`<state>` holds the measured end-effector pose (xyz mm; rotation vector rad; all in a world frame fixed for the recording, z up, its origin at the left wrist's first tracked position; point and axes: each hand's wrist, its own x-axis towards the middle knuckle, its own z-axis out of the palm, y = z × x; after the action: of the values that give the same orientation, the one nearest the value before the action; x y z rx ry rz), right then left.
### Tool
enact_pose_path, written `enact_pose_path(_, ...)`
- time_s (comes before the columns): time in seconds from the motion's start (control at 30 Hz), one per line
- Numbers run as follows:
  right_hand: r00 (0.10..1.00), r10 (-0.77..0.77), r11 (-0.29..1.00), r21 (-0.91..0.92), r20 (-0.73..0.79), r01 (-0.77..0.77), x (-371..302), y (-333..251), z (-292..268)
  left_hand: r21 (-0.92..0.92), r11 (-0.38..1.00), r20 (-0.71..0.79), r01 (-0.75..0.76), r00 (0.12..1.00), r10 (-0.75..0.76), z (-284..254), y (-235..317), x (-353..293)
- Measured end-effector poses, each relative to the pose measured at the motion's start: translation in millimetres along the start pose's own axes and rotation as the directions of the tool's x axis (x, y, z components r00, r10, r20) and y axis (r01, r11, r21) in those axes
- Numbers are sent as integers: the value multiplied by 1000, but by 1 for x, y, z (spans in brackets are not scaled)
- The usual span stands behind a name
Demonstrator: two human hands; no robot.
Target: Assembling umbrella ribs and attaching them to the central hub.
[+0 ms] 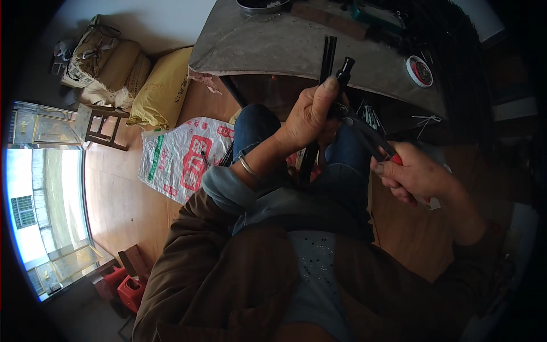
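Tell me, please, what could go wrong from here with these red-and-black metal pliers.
The pliers in the bare right hand have their head close by the bare left hand, so a slip might pinch it. The slim black rods extend past that hand, and could twist or slide if its grip loosened.

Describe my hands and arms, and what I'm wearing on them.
Both your left hand and right hand are bare, without gloves. A rounded silver-coloured metal bangle circles the left wrist; above it sit a bunched grey-blue fabric cuff and a loose brown sleeve. The right forearm's dark sleeve is in shadow.
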<state>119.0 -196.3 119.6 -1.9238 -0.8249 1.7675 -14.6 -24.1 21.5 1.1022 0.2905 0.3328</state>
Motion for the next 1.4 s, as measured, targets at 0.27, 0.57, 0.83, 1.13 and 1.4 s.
enact_pose_path(0.27, 1000, -4, 1000, -4, 13, 4, -3, 3, -9, 48, 999, 69, 22, 997, -25, 0, -2, 3)
enact_pose_path(0.57, 996, 86, 986, -142, -25, -89, -12, -19, -7, 200, 970, -45, -137, 988, 149, 11, -10, 4)
enact_pose_path(0.83, 981, 22, 972, -228, -193, -66, 1, -13, 14, 203, 961, -165, -186, 961, 221, 10, -10, 4)
enact_pose_path(1.13, 424, -769, 586, -793, -479, 168, 27, 41, 10, 48, 972, -172, -228, 957, 233, -14, -18, 10)
enact_pose_path(1.4, 293, -831, 510, -858, -472, 65, 39, 22, 11, 115, 974, -241, -196, 946, 219, -4, -18, 8)
